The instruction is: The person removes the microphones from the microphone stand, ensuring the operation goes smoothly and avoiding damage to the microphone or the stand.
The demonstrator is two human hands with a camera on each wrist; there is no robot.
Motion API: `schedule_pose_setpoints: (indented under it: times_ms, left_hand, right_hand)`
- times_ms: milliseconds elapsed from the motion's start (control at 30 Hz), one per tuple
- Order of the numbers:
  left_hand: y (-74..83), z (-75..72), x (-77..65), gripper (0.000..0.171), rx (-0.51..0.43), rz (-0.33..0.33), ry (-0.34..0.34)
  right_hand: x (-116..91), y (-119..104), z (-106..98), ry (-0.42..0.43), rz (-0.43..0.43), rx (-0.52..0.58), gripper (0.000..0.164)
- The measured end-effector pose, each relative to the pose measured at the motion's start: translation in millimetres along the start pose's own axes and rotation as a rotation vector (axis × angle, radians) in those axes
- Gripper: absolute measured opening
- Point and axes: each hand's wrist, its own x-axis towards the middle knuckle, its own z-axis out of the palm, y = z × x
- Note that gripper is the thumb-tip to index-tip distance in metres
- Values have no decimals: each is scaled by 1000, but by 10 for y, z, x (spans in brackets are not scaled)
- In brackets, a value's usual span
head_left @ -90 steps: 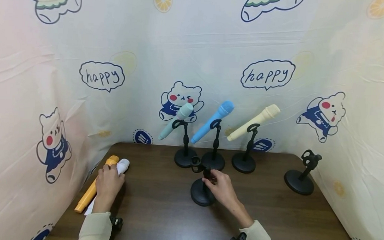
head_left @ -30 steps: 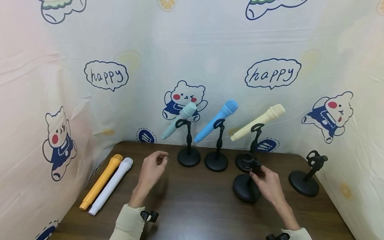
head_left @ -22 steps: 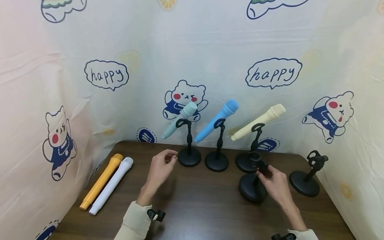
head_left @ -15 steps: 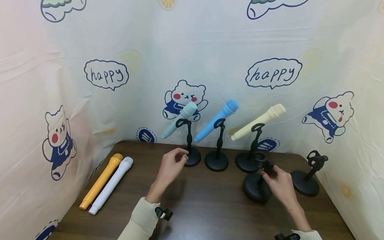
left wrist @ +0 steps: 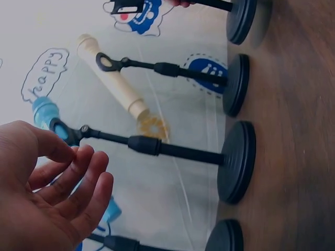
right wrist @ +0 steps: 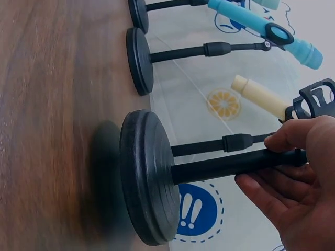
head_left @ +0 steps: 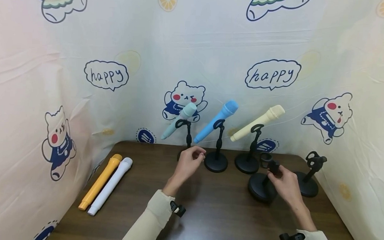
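My right hand (head_left: pixel 286 183) grips a black microphone stand (head_left: pixel 262 187) by its pole. In the right wrist view, thumb and fingers close round the pole (right wrist: pixel 220 167), and the round base casts a shadow on the table close beneath it. The clip on top of this stand is without a microphone. My left hand (head_left: pixel 187 164) holds nothing; its fingers are loosely bent in front of the stand with the teal microphone (head_left: pixel 179 121), partly covering that stand's base. Beside it stand a blue microphone (head_left: pixel 215 121) and a cream microphone (head_left: pixel 258 123), each tilted in its own stand.
Another stand (head_left: pixel 309 177) without a microphone is at the right, partly behind my right hand. An orange microphone (head_left: pixel 100 182) and a white microphone (head_left: pixel 110 186) lie side by side on the left of the brown table (head_left: pixel 214 219). A printed cloth (head_left: pixel 194 46) hangs behind.
My right hand has carried the stand from the middle towards the right. The left hand has left the orange and white microphones and moved right, towards the standing row.
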Motion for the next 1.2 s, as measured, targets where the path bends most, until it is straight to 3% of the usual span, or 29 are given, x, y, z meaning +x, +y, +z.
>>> schedule_pose_setpoints:
  times_ms: [733,1200]
  left_hand:
    - [176,455,289,15,-62,-35,-116]
    - [290,696,512,16,-71,-36,-189]
  right_hand:
    - [132,301,-180,-42,82,-17,23]
    - [240,508,-229,-34,85,-57,25]
